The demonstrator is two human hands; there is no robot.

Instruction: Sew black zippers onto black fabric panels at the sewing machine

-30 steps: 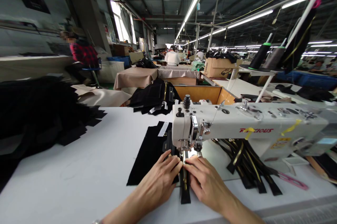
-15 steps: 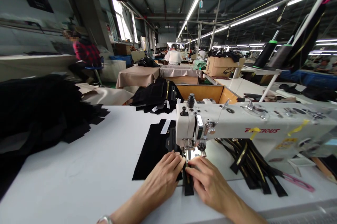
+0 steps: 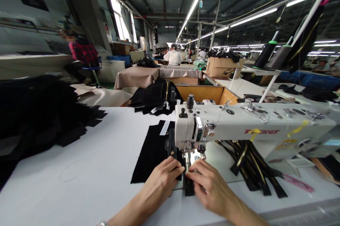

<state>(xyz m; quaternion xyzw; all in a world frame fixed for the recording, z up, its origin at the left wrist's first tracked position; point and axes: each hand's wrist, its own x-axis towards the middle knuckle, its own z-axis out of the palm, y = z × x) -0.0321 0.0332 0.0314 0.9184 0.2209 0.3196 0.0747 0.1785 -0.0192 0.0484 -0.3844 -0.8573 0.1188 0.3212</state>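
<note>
A white sewing machine (image 3: 228, 121) stands right of centre, its lit needle area in front of my fingers. Left of the needle lies a black fabric panel (image 3: 148, 158) with a white tag (image 3: 165, 128) and a dark patch strip (image 3: 170, 141). My left hand (image 3: 165, 176) is closed at the panel's right edge, fingers curled and thumb against the edge. A black zipper strip (image 3: 189, 187) with metal teeth runs under the presser foot towards me. My right hand (image 3: 211, 185) pinches its right side, just before the foot. The fingertips of both hands nearly meet.
Several loose zippers (image 3: 252, 169) lie under the machine arm, beside pink-handled scissors (image 3: 299, 182). A big pile of black pieces (image 3: 45, 112) covers the table's left; another black stack (image 3: 156, 96) sits behind the machine. Thread cones (image 3: 265, 56) stand at right. People sit farther back.
My left hand has drawn back slightly towards me and curled its fingers more, uncovering a gold fitting on the panel. My right hand stays at the zipper. The view has shifted a little.
</note>
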